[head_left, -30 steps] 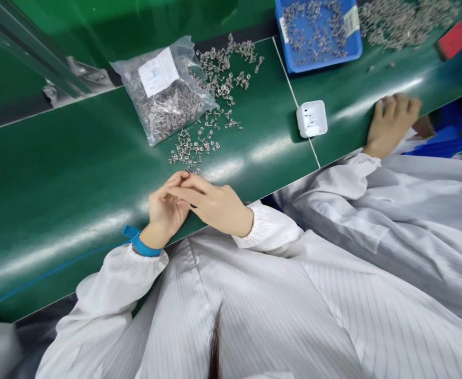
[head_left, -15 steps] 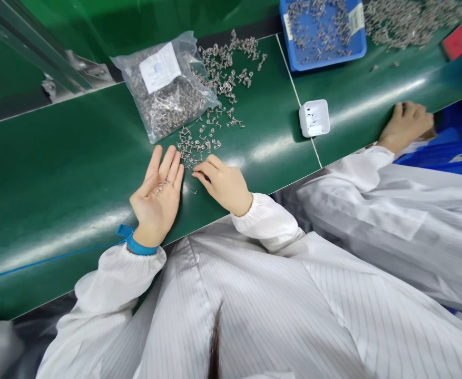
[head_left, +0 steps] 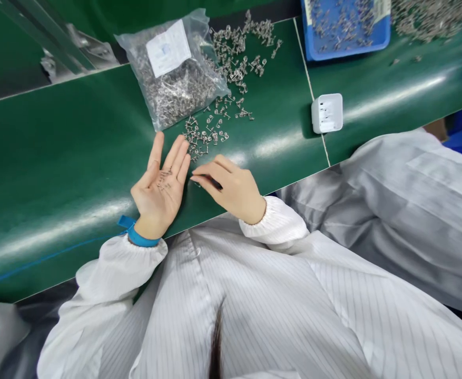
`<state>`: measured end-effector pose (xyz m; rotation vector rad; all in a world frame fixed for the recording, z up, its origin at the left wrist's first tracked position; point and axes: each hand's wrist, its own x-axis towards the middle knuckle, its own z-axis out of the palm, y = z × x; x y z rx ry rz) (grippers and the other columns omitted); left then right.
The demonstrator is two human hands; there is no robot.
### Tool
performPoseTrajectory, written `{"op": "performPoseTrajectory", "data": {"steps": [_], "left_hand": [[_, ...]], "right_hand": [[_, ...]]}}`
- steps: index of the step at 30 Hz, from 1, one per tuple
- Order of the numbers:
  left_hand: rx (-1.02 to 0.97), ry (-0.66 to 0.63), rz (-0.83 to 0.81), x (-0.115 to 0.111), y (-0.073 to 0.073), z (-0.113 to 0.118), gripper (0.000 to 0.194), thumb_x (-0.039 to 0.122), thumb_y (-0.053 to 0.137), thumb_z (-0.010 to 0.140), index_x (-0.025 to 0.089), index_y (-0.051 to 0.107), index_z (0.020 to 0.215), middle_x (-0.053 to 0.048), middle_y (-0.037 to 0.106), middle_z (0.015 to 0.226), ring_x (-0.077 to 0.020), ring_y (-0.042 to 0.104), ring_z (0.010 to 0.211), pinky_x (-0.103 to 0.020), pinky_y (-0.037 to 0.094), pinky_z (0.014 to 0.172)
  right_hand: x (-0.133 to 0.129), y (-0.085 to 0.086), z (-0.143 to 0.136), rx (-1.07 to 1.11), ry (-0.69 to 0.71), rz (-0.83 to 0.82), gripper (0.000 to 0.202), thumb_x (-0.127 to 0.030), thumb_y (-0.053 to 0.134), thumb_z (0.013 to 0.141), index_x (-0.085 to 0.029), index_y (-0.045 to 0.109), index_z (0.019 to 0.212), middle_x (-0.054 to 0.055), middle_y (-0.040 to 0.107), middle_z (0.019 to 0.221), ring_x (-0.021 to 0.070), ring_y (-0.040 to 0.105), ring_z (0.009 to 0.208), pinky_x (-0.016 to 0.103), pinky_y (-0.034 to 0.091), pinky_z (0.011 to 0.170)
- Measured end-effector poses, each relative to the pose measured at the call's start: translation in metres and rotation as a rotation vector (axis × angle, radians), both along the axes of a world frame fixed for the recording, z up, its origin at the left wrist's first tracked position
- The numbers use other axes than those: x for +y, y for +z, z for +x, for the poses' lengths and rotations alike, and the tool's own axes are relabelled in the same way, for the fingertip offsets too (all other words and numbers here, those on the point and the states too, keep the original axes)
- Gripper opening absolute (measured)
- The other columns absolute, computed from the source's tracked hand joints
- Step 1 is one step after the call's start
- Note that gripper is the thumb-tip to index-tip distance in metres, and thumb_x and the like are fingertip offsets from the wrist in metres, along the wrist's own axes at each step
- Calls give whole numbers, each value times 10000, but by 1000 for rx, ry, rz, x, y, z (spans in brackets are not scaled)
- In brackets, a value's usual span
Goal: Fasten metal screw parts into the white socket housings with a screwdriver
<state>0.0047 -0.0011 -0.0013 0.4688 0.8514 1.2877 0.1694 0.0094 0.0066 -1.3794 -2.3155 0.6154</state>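
My left hand (head_left: 158, 192) is held palm up above the green work surface, fingers stretched out, with several small metal springs (head_left: 165, 179) lying in its palm. A blue band (head_left: 140, 237) circles that wrist. Just right of its fingertips, my right hand (head_left: 231, 187) has thumb and index finger pinched low over the surface; a tiny glint shows by the thumb tip, but what the pinch holds is too small to make out. Loose springs (head_left: 201, 138) lie scattered right beyond both hands. Behind them rests a clear plastic bag (head_left: 175, 97) full of such springs, with a white label.
A small white square cup (head_left: 327, 113) stands to the right on the green surface (head_left: 76, 158). Farther back are a blue tray (head_left: 347, 50) of small metal parts and a large pile of parts (head_left: 432, 21). A co-worker's pale sleeve (head_left: 396, 173) is close on my right.
The view has shifted slightly, and the co-worker's hand is no longer visible. My right hand's pinch has come down toward the single loose spring nearest me, now mostly covered by the fingers.
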Motion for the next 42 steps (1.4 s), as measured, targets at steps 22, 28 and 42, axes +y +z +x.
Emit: {"op": "performPoseTrajectory", "data": {"steps": [22,28,42], "left_hand": [[26,-154,64,2,-1,-3,620,303,334,992,322,229,1602,-24,534,1526,-200,334,1536,-425,325,1273],[-26,-179,-67,1,8,0,628,507,188,1063,273,105,1640,-1,479,1573,-216,310,1546,-405,293,1284],[-187,-131,-150,1,7,3,640,563,104,1057,261,288,1590,-47,482,1567,-221,307,1547,-415,344,1256]], "right_hand": [[-3,1,-5,220,218,-16,315,-231,445,1053,-260,670,1271,5,695,1188,87,659,1050,196,524,792],[6,5,-20,24,82,-57,338,-363,421,1066,-217,692,1206,51,642,1229,115,649,995,225,485,713],[12,17,-31,121,139,-169,300,-338,464,1054,-233,709,1191,40,644,1151,140,625,1057,280,529,907]]}}
